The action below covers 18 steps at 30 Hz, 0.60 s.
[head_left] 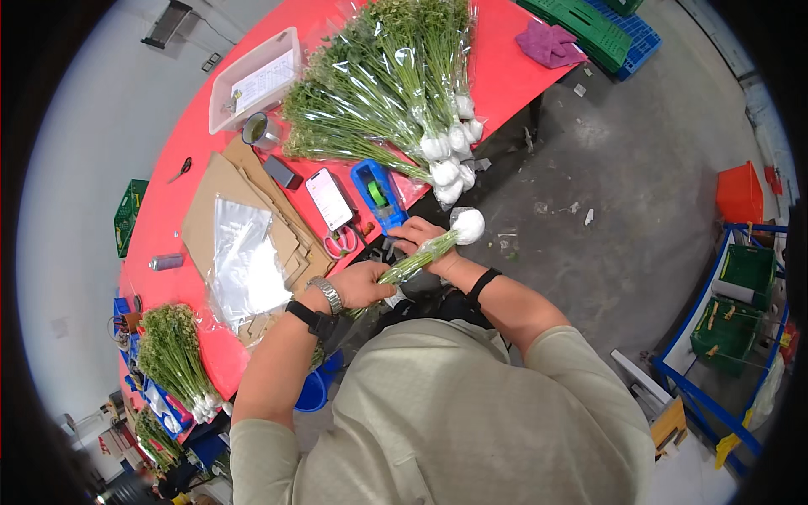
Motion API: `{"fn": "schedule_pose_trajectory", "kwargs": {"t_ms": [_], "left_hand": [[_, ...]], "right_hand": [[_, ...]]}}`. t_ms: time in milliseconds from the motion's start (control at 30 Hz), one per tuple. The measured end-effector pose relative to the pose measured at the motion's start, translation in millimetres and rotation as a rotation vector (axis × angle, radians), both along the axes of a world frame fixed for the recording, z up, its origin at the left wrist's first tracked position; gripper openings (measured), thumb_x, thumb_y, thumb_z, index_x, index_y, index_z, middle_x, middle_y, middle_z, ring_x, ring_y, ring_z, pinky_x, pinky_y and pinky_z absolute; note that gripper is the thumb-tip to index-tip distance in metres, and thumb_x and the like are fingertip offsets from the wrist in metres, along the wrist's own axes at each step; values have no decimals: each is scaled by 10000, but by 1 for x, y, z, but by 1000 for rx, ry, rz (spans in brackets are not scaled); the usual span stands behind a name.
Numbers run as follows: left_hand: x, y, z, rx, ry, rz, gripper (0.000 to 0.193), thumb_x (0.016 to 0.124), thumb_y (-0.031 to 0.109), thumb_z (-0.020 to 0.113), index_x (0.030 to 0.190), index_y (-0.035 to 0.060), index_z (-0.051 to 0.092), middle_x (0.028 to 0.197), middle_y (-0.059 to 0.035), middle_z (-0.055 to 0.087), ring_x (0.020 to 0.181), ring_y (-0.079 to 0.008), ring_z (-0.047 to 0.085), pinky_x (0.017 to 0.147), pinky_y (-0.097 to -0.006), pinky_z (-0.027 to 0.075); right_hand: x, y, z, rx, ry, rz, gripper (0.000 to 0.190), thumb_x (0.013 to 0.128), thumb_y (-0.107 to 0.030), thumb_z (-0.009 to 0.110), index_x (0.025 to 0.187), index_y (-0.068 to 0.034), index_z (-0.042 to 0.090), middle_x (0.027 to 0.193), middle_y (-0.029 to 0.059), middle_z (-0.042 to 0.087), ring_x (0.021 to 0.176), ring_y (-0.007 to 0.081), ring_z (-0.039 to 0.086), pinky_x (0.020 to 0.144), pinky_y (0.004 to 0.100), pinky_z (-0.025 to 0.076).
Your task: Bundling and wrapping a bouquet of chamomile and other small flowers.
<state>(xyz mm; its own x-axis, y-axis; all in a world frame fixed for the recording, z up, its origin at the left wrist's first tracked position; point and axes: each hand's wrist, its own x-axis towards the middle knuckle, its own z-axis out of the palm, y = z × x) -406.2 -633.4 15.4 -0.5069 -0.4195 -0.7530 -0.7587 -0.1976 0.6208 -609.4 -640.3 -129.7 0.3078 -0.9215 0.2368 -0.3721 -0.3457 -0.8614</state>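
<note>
My left hand (361,285) grips the green stems of a flower bunch (419,261) in a clear plastic sleeve. The bunch slants up to the right, and a round white wrap (469,226) covers its stem end. My right hand (424,238) lies behind the bunch near that wrap. Its fingertips reach the front end of a blue tape dispenser (365,175) holding a green-cored roll; whether they pinch tape cannot be made out. The lower part of the bunch, with its flower heads, is largely hidden by my left hand and forearm.
Sleeved bunches (391,95) lie on the red table (505,82). Left of the dispenser are a phone (329,199), pink-handled scissors (341,242), clear sleeves (243,252) on cardboard (208,183), and a mug (268,134). More flowers (173,356) lie lower left; a blue bucket (311,392) stands below.
</note>
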Motion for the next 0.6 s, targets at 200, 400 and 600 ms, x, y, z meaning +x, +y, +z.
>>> {"fn": "schedule_pose_trajectory", "kwargs": {"t_ms": [200, 400, 600], "left_hand": [[3, 5, -36, -446, -114, -14, 308, 932, 311, 670, 1054, 30, 637, 829, -173, 704, 788, -334, 703, 727, -459, 536], [-18, -4, -52, -715, -473, -15, 360, 914, 335, 673, 1099, 33, 605, 905, -194, 727, 846, -390, 718, 726, -520, 556], [-18, -2, -57, -928, -653, -105, 244, 886, 274, 680, 1009, 76, 608, 930, -143, 733, 860, -330, 732, 757, -503, 542]], "right_hand": [[3, 16, -30, 155, 140, -45, 173, 900, -232, 723, 1030, -136, 786, 867, 100, 714, 863, 362, 695, 747, 445, 559], [15, 7, -42, 871, -314, -92, 195, 914, -244, 731, 955, -56, 766, 681, 100, 663, 546, 234, 600, 526, 359, 449], [-7, -5, 11, 1265, -347, 100, 189, 952, -235, 715, 881, -60, 716, 596, -46, 478, 471, 64, 378, 432, 252, 253]]}}
